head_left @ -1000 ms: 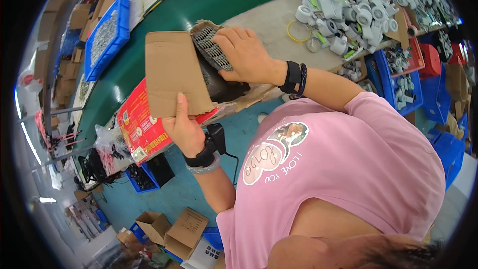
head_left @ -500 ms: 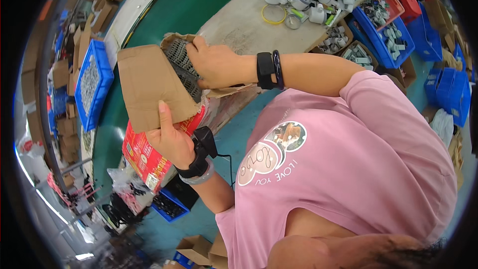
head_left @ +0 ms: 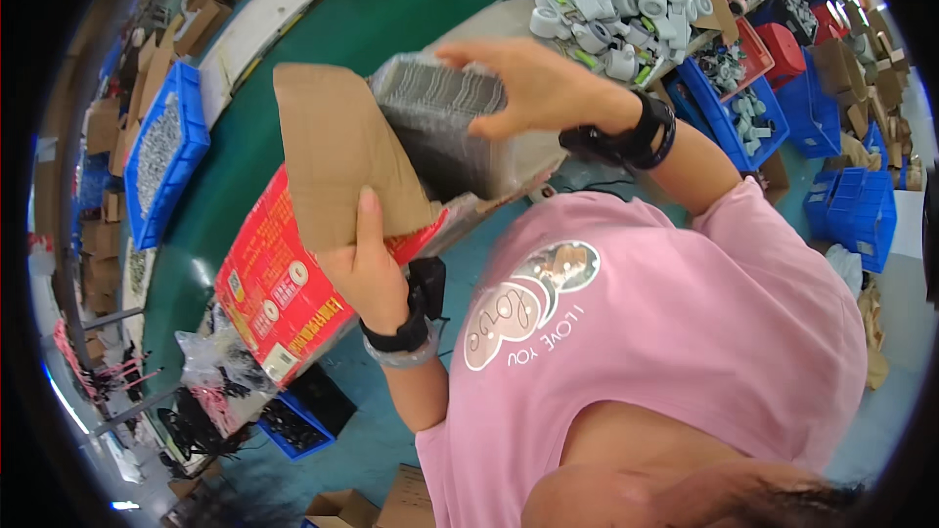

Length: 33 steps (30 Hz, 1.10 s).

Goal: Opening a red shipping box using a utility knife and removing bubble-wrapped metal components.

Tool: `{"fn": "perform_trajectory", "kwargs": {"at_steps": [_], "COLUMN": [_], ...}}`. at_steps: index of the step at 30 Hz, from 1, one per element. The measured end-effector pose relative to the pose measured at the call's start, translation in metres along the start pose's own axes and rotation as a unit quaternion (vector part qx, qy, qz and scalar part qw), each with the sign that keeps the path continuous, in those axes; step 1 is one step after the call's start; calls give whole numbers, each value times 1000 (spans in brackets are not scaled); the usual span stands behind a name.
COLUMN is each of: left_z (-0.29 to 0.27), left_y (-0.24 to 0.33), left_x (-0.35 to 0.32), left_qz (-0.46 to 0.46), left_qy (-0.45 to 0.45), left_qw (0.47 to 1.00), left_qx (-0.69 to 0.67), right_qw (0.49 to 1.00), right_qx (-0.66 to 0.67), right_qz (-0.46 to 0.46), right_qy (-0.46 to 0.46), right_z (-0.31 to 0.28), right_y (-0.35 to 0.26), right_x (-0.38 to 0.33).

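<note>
My left hand grips a brown cardboard flap, its thumb on top and its other fingers hidden behind. The flap belongs to, or lies over, a red printed carton. Beside the flap, a block of stacked grey ridged pieces shows, with clear plastic around it. Over the block's right end is my right hand, open, thumb and fingers spread; I cannot tell whether the fingertips touch it. Dark bands circle both wrists.
A green conveyor belt curves behind the carton. White and grey plastic parts are heaped on the table at the far right. A blue tray of small parts stands left, and blue bins stand right.
My right hand has drawn back to the right and its fingers have opened. More of the stacked pieces and their plastic shows. The flap has shifted slightly right in view.
</note>
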<state>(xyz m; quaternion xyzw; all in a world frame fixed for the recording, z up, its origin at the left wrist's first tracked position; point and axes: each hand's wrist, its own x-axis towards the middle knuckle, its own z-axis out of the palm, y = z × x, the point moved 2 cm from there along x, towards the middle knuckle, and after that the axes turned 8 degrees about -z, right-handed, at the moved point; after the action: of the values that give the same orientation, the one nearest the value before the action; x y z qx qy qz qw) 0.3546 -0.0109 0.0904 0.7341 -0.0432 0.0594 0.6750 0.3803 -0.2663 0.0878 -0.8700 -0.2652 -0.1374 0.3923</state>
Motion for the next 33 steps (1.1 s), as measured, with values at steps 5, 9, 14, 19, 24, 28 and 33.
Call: {"fn": "perform_trajectory", "kwargs": {"at_steps": [5,9,14,19,24,28,33], "left_z": [3,5,7,7,9,10,11], "left_y": [-1,-3,-5,-9,-10,-9,-12], "left_x": [-5,-6,-9,-10,-12,-13,-12], "left_qz": [-38,-45,-27,-28,-31,-29,-44], "left_qy": [-7,-8,3,4,10,5,18], "left_qw": [996,997,997,997,998,998,998], "left_qx": [-80,-63,-75,-74,-57,-55,-51], "right_qw": [989,978,959,923,911,911,909], "right_qx": [131,194,241,299,331,330,340], "right_qz": [71,48,96,178,206,209,207], "right_qy": [4,-63,-115,-162,-138,-133,-123], "right_z": [-20,-22,-23,-17,-16,-17,-12], "right_y": [51,78,102,117,127,136,146], "right_x": [-26,-34,-36,-46,-59,-66,-70]}}
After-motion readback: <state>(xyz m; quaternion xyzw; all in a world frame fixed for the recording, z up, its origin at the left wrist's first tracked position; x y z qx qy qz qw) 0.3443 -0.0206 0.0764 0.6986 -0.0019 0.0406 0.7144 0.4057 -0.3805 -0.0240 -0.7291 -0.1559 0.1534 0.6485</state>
